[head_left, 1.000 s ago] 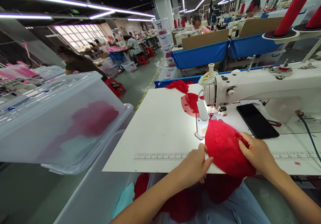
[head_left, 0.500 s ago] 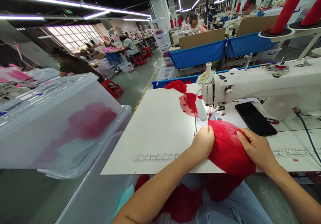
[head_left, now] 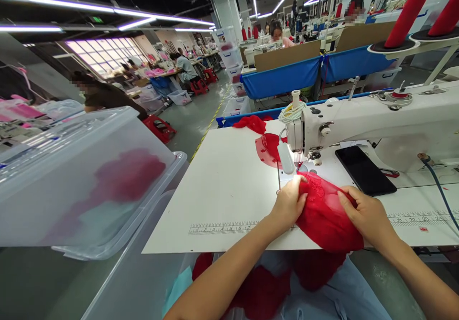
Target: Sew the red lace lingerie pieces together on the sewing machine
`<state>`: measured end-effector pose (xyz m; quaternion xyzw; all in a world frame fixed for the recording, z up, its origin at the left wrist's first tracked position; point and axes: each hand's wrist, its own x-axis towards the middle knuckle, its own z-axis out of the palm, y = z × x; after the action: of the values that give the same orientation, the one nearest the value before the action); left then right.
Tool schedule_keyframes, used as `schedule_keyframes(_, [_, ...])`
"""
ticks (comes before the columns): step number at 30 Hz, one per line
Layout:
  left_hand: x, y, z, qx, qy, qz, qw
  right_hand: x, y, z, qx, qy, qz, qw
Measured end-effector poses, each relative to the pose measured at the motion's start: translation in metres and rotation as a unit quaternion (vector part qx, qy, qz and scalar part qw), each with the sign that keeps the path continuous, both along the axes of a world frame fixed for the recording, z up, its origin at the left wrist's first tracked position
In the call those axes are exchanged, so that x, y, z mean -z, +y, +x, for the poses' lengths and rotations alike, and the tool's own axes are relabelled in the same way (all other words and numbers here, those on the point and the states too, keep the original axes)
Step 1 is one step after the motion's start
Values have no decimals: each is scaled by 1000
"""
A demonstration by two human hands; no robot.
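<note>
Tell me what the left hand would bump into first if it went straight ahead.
Past the red sheer fabric it holds, the left hand would probably meet the sewing machine first, though depth is hard to judge here.

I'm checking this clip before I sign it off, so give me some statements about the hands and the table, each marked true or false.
1. The left hand and right hand both grip the red fabric. True.
2. The phone lies left of the needle area. False: it lies to the right.
3. A printed ruler runs near the table's front edge. True.
4. The big thread cones at upper right are blue. False: they are red.
</note>
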<state>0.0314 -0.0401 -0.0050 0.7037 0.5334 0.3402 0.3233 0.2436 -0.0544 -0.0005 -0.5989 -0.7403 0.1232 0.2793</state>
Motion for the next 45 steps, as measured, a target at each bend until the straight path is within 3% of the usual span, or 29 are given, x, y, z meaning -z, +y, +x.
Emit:
schedule_keyframes(2, [1, -2, -2, 36, 4, 13, 999, 0, 3, 5, 63, -68, 54, 994])
schedule_keyframes(4, [2, -2, -3, 57, 3, 18, 998, -3, 7, 0, 53, -57, 119, 990])
schedule_keyframes(6, [2, 0, -3, 62, -1, 17, 998, -7, 13, -14, -58, 19, 150, 987])
schedule_keyframes(8, [1, 1, -4, 65, -7, 9, 998, -11, 24, -31, -191, 75, 111, 972])
schedule_keyframes(10, [-2, 1, -6, 67, -14, -6, 998, -9, 38, -43, -238, 82, 70, 965])
schedule_keyframes(17, [-7, -5, -11, 51, -45, -89, 994, 16, 61, -48, -243, -2, 79, 967])
schedule_keyframes(23, [-16, 14, -33, 21, -3, -120, 993, 19, 66, -39, -259, -22, 113, 959])
schedule_keyframes(27, [-28, 34, -52, -42, 101, -58, 992, 19, 74, -34, -281, -52, 139, 948])
schedule_keyframes(31, [-31, 42, -45, -85, 185, 34, 978, 18, 74, -34, -294, -83, 140, 942])
schedule_keyframes(34, [-24, 41, -34, 11, 250, 131, 959, 17, 72, -35, -300, -83, 131, 941])
schedule_keyframes(37, [-10, 39, -29, 123, 300, 159, 933, 16, 72, -35, -301, -79, 134, 941])
schedule_keyframes(42, [3, 32, -31, 104, 335, 148, 925, 13, 71, -34, -314, -69, 144, 936])
schedule_keyframes(45, [4, 24, -29, 83, 394, 199, 893, 11, 70, -35, -321, -54, 143, 935])
